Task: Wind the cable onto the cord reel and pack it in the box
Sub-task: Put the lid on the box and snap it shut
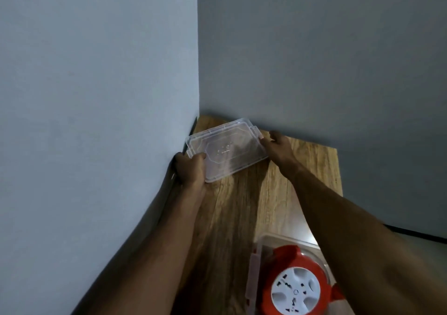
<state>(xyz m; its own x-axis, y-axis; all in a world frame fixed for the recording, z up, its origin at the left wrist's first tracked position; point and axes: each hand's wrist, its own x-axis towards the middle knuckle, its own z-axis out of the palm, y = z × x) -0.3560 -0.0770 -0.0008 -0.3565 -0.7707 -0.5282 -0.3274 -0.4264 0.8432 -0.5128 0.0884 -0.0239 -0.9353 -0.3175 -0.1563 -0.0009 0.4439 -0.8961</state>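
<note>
A red cord reel [296, 283] with a white socket face lies inside a clear plastic box [256, 261] near the front of the wooden table. Its cable is not visible. At the far corner of the table a clear plastic lid [227, 149] is tilted up off the wood. My left hand [191, 169] grips the lid's near left corner, thumb on top. My right hand [278, 145] pinches the lid's right edge. Both arms stretch forward, and the right forearm covers part of the box's right side.
The wooden table [237, 213] sits in a corner between two grey walls [96, 97], which close it in on the left and at the back. A bare stretch of wood lies between the lid and the box. The table's right edge [338, 169] drops off.
</note>
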